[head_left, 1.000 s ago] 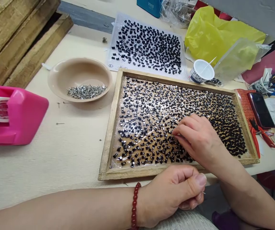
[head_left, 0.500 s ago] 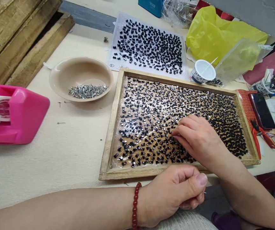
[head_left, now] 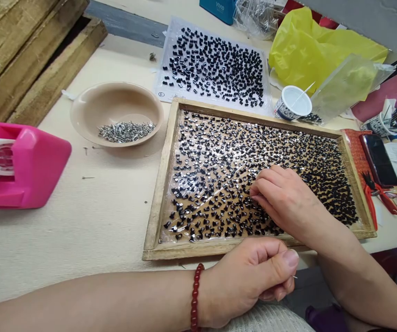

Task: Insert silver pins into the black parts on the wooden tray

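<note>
The left hand (head_left: 254, 279) is clenched near the front edge of a rectangular wooden tray (head_left: 184, 252); from this grip protrudes a thin silvery pin (head_left: 295, 277). The right hand (head_left: 285, 198) is above the tray, fingers bent towards small shiny black pieces (head_left: 219, 175) lying inside; whether its grip holds one, I cannot tell. An oval beige bowl (head_left: 91, 110) stands beside, on the cream worktop (head_left: 108, 221).

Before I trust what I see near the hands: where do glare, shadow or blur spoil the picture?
Head view: white glare streaks the left and middle of the tray; head view: a soft shadow lies under the bowl; head view: left hand and right hand look fairly sharp, but what the right fingertips touch is too small to tell.
</note>
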`<state>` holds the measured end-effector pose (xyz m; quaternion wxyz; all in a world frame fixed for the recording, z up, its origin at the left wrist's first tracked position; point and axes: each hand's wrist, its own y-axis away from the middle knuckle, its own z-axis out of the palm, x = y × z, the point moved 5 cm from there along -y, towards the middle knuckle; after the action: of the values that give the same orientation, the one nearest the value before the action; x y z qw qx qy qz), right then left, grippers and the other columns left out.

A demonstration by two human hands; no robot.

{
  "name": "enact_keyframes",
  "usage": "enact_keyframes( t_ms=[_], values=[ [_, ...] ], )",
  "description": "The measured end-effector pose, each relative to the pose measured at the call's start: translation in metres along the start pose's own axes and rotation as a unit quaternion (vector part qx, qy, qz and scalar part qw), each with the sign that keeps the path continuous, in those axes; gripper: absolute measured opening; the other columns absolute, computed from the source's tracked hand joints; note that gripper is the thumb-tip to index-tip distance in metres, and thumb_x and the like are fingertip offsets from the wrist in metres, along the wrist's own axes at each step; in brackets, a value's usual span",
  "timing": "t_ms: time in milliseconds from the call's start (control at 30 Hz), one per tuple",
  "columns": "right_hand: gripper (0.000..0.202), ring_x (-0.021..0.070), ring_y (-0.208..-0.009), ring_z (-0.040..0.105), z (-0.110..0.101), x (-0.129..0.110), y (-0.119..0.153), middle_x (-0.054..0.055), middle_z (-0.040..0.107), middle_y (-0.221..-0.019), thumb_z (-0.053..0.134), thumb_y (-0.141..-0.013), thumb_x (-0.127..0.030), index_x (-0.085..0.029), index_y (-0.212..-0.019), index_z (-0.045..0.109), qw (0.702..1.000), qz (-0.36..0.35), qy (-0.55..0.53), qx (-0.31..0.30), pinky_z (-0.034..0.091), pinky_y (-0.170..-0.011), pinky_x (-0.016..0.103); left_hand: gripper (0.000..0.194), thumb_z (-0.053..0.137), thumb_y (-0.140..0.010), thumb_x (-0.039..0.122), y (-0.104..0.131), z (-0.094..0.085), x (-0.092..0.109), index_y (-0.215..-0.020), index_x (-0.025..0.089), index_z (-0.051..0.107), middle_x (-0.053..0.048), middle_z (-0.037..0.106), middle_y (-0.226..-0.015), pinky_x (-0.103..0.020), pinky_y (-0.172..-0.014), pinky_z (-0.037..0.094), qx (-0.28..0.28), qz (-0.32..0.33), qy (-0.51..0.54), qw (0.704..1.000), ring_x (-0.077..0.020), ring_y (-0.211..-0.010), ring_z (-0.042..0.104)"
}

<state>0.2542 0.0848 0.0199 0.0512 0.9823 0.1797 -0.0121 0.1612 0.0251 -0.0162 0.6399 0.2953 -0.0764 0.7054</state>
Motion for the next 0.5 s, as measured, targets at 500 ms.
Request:
enact_keyframes(
  t_ms=[500],
  values=[
    [0.006, 0.0164, -0.086, 0.049, -0.025, 0.031, 0.044, 0.004, 0.053, -0.083, 0.051, -0.085, -0.013, -0.018, -0.085, 0.050, 0.970, 0.078, -0.162, 0.162, 0.042, -0.079, 0.033, 0.034, 0.073, -0.071, 0.042, 0.000, -0.001, 0.002, -0.076, 0.014, 0.053, 0.001, 0.055, -0.063, -0.018, -0.049, 0.032, 0.022, -0.017, 0.039, 0.999, -0.0054, -0.051, 0.042]
  ],
)
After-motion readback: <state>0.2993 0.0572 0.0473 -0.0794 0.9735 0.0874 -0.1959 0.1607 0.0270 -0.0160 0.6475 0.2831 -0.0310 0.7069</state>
